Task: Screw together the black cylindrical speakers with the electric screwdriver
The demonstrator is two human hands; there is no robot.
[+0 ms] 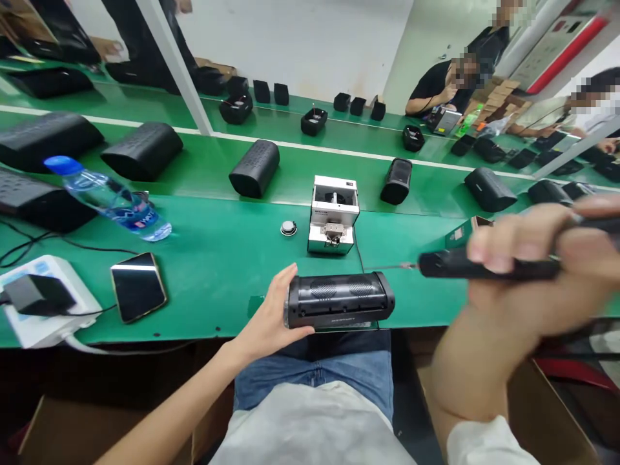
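White wall (310, 42) stands behind green bench (213, 258) and held casing (341, 303).

head cam: up on the wearer's head, facing forward and down
right hand (526, 248): super close to the lens
worktop (227, 248): seen from above, kinda mid-range

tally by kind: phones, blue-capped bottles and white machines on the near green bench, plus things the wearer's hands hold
Phone: 1
Blue-capped bottle: 1
White machine: 1
Held things: 2 (black case, left hand; black driver tool, right hand)
Total: 5
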